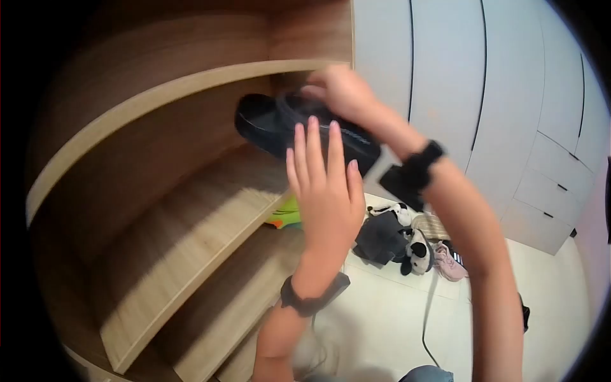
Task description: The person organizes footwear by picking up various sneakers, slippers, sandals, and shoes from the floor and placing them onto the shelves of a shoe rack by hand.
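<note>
A black slide sandal (pixel 258 121) is held up in front of the wooden shelves, its toe end pointing left. My right hand (pixel 340 95) grips it from above near the strap, fingers curled and partly hidden behind it. My left hand (pixel 324 181) lies against the near side of the sandal with its fingers stretched out and spread. Whether a second sandal is pressed against the first, I cannot tell. Both wrists wear black bands.
Wooden shelves (pixel 191 216) fill the left, with a bright green item (pixel 287 213) on one board. Grey cabinets (pixel 445 76) stand behind. On the floor lie panda plush slippers (pixel 418 251), pink shoes (pixel 449 262), a dark grey item (pixel 380 239) and a cable (pixel 428 312).
</note>
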`<action>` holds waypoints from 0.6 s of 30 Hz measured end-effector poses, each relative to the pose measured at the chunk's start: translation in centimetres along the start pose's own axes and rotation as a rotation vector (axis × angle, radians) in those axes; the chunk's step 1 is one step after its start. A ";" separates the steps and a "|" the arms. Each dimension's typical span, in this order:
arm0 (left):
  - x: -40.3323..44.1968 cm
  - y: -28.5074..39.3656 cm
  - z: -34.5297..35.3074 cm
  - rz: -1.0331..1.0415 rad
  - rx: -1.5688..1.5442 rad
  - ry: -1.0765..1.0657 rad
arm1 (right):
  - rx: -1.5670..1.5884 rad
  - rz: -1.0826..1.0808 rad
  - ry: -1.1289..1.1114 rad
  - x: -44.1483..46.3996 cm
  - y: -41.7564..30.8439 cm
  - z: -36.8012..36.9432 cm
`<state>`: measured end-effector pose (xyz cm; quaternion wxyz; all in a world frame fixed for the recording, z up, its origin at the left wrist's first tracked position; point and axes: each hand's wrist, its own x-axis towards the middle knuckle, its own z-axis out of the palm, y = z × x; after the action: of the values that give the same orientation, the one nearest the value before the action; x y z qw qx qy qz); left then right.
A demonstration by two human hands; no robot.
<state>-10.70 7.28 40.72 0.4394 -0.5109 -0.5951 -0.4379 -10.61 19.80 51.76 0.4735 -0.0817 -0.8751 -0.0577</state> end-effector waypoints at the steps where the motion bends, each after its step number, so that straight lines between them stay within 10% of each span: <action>1: 0.1 -0.4 0.2 0.023 0.010 0.002 | -0.010 0.053 0.050 1.2 -0.2 1.8; 11: -1.2 -7.7 2.3 -0.422 0.254 -0.446 | -0.045 0.199 -0.437 -0.6 0.0 7.8; 18: 1.3 -10.0 5.9 -0.590 0.131 -0.417 | 0.306 0.089 0.162 -7.6 2.3 7.9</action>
<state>-21.19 12.39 39.86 0.1950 -0.3664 -0.8205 -0.3931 -12.54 22.78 41.10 0.5515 -0.0422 -0.8281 0.0908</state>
